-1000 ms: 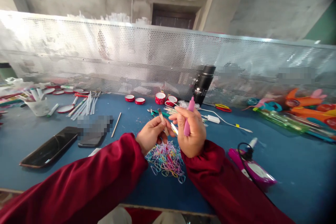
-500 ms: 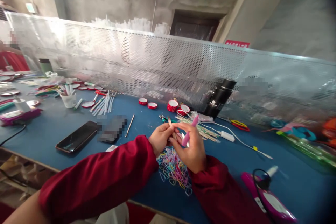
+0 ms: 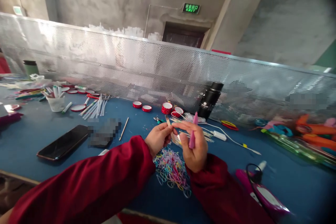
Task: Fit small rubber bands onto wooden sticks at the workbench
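Observation:
My left hand (image 3: 157, 137) is closed, pinching a flat wooden stick (image 3: 168, 120) upright between thumb and fingers. My right hand (image 3: 197, 151) is wrapped round a pink pen-shaped tool (image 3: 192, 140), with a pale tip pointing toward the left hand. The right index finger reaches across to the wooden stick; whether it presses on it I cannot tell. Below both hands lies a tangled heap of colourful thin elastic bands (image 3: 172, 168) on the blue table (image 3: 147, 189). More thin wooden sticks (image 3: 207, 135) lie just behind my right hand.
Left of my hands lie a black phone (image 3: 64, 142) and a slim stick (image 3: 124, 128). Red-rimmed round tins (image 3: 167, 107) and a black bottle (image 3: 210, 101) stand near the perforated metal screen (image 3: 141, 66). A purple device (image 3: 265, 190) with a black cable sits at right.
The camera view has turned slightly right. My right thumb and fingers have shifted, and the pink tool now stands more upright. My left hand keeps the wooden stick.

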`<act>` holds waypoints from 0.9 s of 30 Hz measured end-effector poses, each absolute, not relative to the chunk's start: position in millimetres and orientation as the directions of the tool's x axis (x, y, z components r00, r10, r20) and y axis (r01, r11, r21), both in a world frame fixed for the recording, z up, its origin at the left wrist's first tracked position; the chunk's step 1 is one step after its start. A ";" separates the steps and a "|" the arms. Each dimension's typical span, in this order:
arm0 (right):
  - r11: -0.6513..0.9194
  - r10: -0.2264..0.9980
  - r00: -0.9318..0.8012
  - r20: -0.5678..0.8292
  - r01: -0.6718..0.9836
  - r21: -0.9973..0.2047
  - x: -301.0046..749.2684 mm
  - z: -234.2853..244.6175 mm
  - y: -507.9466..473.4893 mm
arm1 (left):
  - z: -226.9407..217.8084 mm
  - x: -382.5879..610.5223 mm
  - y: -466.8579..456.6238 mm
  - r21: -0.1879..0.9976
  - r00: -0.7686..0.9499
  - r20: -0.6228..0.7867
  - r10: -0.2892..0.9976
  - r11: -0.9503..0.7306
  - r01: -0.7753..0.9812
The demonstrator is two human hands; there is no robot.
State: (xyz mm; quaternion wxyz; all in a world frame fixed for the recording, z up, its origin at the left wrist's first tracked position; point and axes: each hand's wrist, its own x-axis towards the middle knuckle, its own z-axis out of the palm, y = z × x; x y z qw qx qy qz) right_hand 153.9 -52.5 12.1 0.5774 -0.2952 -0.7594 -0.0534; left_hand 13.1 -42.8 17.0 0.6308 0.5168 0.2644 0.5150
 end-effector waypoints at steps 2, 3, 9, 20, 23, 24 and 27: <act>0.851 0.319 -0.074 0.945 0.462 -0.251 153.9 13.9 -56.5 | 17.0 14.5 -45.0 0.920 0.325 0.268 0.907 -0.141 -0.366; 0.858 0.284 -0.039 0.958 0.457 -0.235 153.9 14.9 -57.9 | 16.6 15.1 -46.1 0.918 0.323 0.295 0.899 -0.173 -0.358; 0.841 0.288 -0.052 0.956 0.491 -0.226 156.7 19.9 -61.1 | 7.7 18.9 -47.6 0.935 0.344 0.323 0.882 -0.240 -0.263; 0.771 0.297 -0.083 0.951 0.609 -0.187 160.2 19.8 -48.8 | 5.6 16.6 -45.6 0.981 0.385 0.150 0.911 -0.088 -0.174; 0.756 0.436 0.038 0.899 0.527 -0.388 158.5 17.5 -47.6 | 2.4 18.4 -46.3 0.975 0.397 0.158 0.904 -0.080 -0.206; 0.756 0.468 0.064 0.882 0.488 -0.436 158.0 17.5 -47.0 | 1.7 18.8 -46.6 0.974 0.394 0.161 0.905 -0.081 -0.211; 0.760 0.515 0.082 0.853 0.417 -0.499 157.8 19.3 -44.5 | 0.8 19.3 -47.5 0.971 0.391 0.165 0.906 -0.080 -0.226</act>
